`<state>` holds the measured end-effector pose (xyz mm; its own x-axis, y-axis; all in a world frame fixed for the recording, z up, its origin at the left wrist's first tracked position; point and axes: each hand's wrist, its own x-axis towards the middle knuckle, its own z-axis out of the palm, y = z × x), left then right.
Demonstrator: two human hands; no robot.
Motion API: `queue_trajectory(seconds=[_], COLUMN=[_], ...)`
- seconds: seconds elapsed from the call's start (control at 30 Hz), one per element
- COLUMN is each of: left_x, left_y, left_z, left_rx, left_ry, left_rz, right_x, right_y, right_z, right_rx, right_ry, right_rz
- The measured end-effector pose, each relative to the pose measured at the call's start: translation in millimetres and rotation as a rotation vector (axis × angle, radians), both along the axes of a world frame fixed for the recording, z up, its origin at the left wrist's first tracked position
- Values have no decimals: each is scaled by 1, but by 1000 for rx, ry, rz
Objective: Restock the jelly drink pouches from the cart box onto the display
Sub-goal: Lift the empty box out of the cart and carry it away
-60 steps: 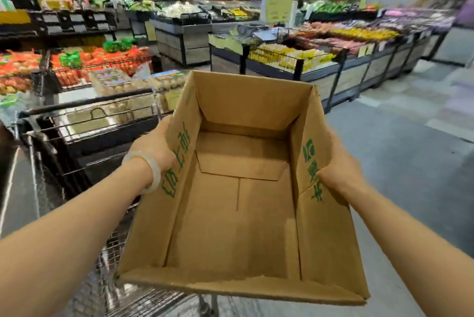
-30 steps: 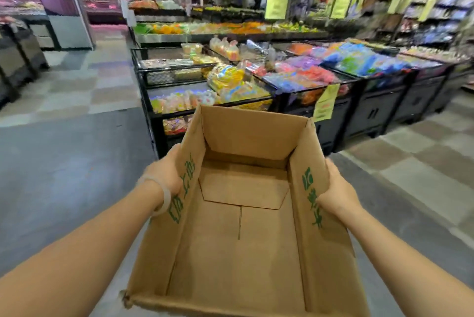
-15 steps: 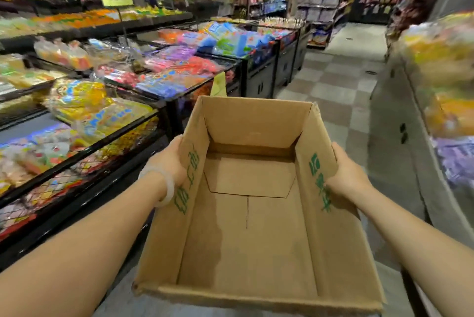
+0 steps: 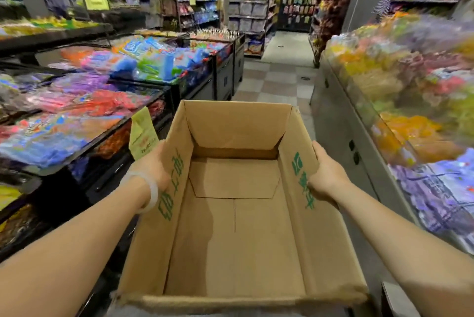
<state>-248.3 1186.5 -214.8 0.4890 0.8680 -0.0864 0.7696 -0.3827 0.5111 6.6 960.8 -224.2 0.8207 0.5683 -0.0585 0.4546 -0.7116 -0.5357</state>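
Both your hands are gripping the empty brown cardboard box [image 4: 238,227]: left hand [image 4: 154,165] and right hand [image 4: 327,174] curling round its side walls.

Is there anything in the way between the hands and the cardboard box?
No. The left hand and the right hand each hold one side wall of the cardboard box, with nothing between them and it. No jelly pouches show inside the box; its floor is bare.
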Motion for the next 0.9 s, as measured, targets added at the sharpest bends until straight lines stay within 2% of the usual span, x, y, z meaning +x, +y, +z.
queue_trajectory(seconds=[0.27,0.47,0.63,0.9], left_x=[160,296,409,595], left_y=[155,262,314,395], left_z=[-15,5,13,-1], left_rx=[-4,16,52,29], left_ry=[-51,-41,-26,-46], left_rz=[-149,-276,-372,-409], right_x=[125,222,305,478], right_y=[119,195,237,317], right_z=[-3,6,11,4], right_rx=[-72,10,-29,-53], right_ry=[-60,-28,23,3], right_rz=[-111,-214,-348,-364])
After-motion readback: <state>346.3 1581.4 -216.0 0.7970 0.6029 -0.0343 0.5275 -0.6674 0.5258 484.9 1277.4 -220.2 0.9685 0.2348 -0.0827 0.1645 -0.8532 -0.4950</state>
